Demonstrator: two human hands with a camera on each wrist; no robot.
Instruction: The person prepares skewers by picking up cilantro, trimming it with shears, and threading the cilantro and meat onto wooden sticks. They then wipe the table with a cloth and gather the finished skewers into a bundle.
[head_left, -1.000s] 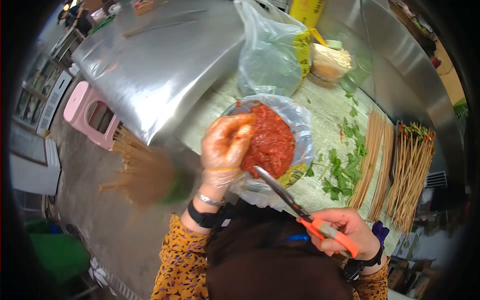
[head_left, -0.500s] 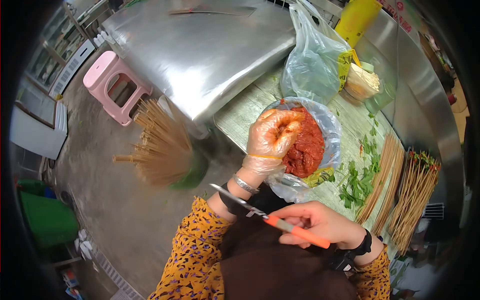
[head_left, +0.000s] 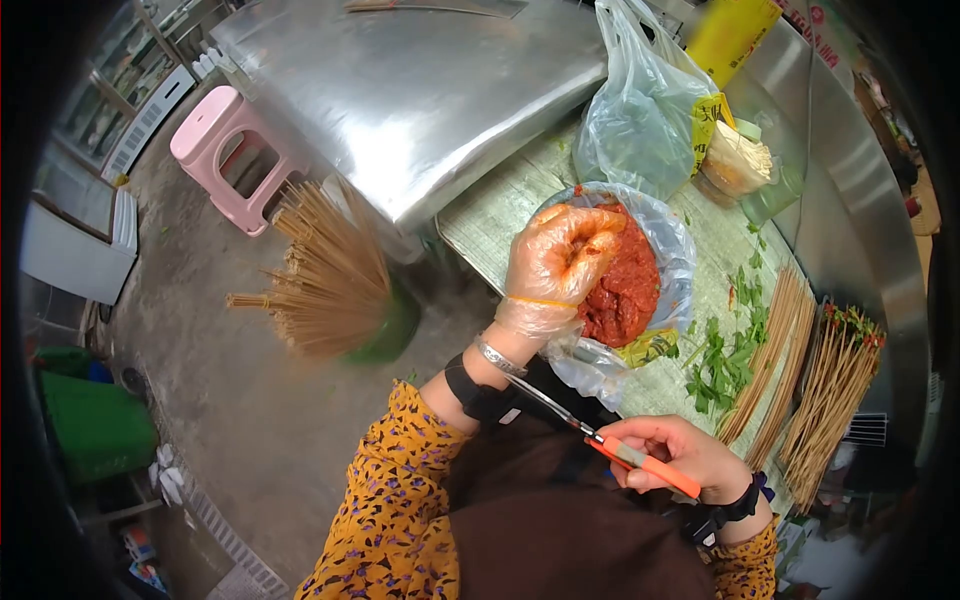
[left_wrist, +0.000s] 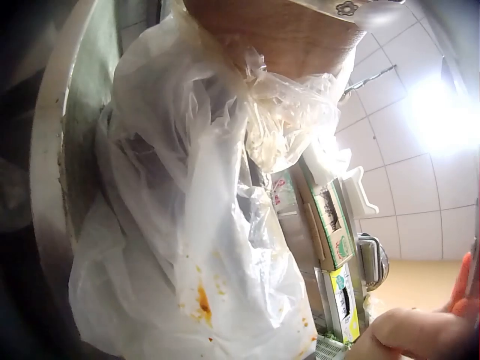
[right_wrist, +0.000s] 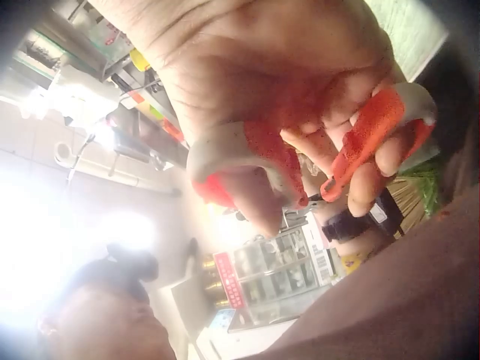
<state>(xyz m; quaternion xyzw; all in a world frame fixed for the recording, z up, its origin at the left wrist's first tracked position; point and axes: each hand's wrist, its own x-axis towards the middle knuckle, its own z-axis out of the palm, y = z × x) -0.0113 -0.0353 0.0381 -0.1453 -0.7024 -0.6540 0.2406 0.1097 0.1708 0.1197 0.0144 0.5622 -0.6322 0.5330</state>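
Note:
My left hand (head_left: 560, 255), in a clear plastic glove smeared with red sauce, is curled at the near left rim of a bag-lined bowl (head_left: 676, 262). Red minced meat (head_left: 625, 290) fills the bowl; nothing shows held in the curled fingers. My bare right hand (head_left: 675, 455) holds orange-handled scissors (head_left: 655, 473) low, in front of the dark apron. In the right wrist view the thumb and fingers pass through the scissors' handle loops (right_wrist: 375, 127). The blades point up and left, their tip overlapping the bracelet (head_left: 497, 357) on my left wrist. The bowl's plastic liner (left_wrist: 217, 247) fills much of the left wrist view.
Green herb leaves (head_left: 725, 365), bare skewers (head_left: 775, 350) and loaded skewers (head_left: 835, 400) lie right of the bowl. Behind it stand a plastic bag (head_left: 640, 125) and a tub (head_left: 735, 165). On the left are a bucket of skewers (head_left: 385, 330) and a pink stool (head_left: 220, 150).
The head view has swung left, shifting everything rightward. The scissors have moved from beside the bowl's near rim to over my left wrist. My left hand stays curled at the bowl.

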